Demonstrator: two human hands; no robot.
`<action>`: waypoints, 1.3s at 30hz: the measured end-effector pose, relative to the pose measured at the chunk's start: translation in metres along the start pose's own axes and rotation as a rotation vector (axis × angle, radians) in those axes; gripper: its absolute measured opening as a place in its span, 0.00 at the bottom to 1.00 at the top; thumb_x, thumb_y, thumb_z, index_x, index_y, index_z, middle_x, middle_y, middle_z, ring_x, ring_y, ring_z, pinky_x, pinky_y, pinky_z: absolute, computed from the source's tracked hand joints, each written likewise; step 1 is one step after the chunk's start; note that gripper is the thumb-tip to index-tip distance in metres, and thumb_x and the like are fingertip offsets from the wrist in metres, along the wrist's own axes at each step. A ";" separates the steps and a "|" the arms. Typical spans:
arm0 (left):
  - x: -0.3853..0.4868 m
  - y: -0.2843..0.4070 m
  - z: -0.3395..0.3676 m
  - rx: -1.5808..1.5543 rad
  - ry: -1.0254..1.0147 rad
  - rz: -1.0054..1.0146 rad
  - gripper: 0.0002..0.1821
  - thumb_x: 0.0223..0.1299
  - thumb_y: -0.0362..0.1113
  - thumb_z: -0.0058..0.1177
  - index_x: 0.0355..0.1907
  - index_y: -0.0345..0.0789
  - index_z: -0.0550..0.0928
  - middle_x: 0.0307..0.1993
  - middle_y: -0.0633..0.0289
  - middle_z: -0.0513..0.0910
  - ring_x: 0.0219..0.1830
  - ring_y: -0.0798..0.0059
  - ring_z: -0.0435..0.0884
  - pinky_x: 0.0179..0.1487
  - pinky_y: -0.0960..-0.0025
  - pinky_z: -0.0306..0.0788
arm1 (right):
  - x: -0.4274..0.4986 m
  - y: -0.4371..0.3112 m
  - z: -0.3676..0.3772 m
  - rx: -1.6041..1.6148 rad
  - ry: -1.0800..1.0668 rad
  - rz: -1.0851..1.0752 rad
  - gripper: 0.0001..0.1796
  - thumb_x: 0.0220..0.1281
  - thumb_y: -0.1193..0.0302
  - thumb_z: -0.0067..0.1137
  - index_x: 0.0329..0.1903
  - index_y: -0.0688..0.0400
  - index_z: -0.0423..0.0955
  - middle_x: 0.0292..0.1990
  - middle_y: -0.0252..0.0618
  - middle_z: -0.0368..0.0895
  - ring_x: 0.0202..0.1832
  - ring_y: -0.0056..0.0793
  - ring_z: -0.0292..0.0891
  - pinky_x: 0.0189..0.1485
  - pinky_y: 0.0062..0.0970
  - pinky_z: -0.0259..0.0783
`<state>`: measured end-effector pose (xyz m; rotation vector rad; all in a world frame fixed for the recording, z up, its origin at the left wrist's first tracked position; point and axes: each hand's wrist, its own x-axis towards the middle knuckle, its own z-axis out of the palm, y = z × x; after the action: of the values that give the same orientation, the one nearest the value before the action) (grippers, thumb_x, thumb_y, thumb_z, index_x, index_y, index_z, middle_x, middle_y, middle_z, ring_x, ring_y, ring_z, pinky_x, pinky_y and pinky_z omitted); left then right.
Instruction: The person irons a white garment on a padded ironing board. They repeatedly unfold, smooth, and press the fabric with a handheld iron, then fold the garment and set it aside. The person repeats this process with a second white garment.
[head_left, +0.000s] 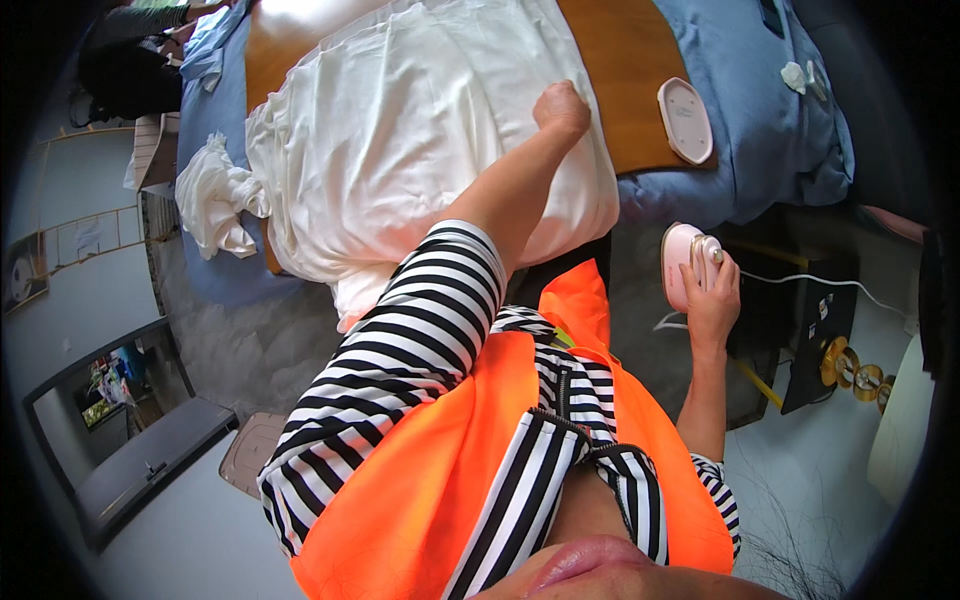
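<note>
My right hand (710, 296) holds a small pink handheld garment iron (677, 277) off to the right, clear of the blue-covered table. Its soleplate side faces left, and a white cord (821, 279) is beside it. My left hand (562, 110) is curled on the right part of a white gathered cloth or garment (420, 97); its fingertips are hidden, so whether it pinches the fabric is unclear. The garment is wrinkled and hangs over the table's near edge. Under it lies a brown mat (634, 82). On that mat's right part rests a pale pink iron stand (688, 124).
A blue cover (750, 112) drapes over the table, with crumpled white cloth (217, 199) at its left. Small white pieces (795, 77) and a dark phone-like object (769, 19) lie at the right. Another person (124, 60) handles light-blue fabric at the far left. A dark cabinet (814, 330) stands right.
</note>
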<state>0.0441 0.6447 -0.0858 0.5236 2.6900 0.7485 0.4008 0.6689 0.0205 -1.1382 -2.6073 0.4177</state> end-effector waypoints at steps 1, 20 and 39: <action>0.002 0.005 0.004 -0.161 -0.024 -0.040 0.10 0.53 0.39 0.56 0.37 0.39 0.86 0.45 0.51 0.85 0.47 0.52 0.84 0.51 0.58 0.77 | 0.000 0.000 0.001 0.020 0.005 -0.003 0.29 0.56 0.61 0.70 0.55 0.59 0.69 0.49 0.45 0.77 0.49 0.50 0.78 0.49 0.41 0.75; -0.029 0.001 -0.004 -0.161 0.026 0.387 0.10 0.60 0.41 0.59 0.44 0.44 0.83 0.42 0.57 0.82 0.44 0.54 0.82 0.48 0.54 0.76 | 0.004 -0.012 0.010 0.060 -0.025 -0.054 0.30 0.55 0.60 0.72 0.54 0.61 0.70 0.47 0.47 0.77 0.48 0.51 0.77 0.49 0.41 0.75; 0.048 0.022 0.000 0.155 0.068 0.441 0.06 0.64 0.36 0.47 0.37 0.41 0.80 0.40 0.52 0.84 0.43 0.49 0.83 0.45 0.51 0.75 | 0.004 0.001 0.017 0.076 -0.072 0.000 0.30 0.53 0.60 0.73 0.54 0.61 0.70 0.44 0.47 0.77 0.46 0.51 0.77 0.47 0.42 0.74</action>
<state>0.0067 0.6822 -0.0833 1.1758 2.7383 0.6741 0.3934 0.6699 0.0048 -1.1179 -2.6283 0.5630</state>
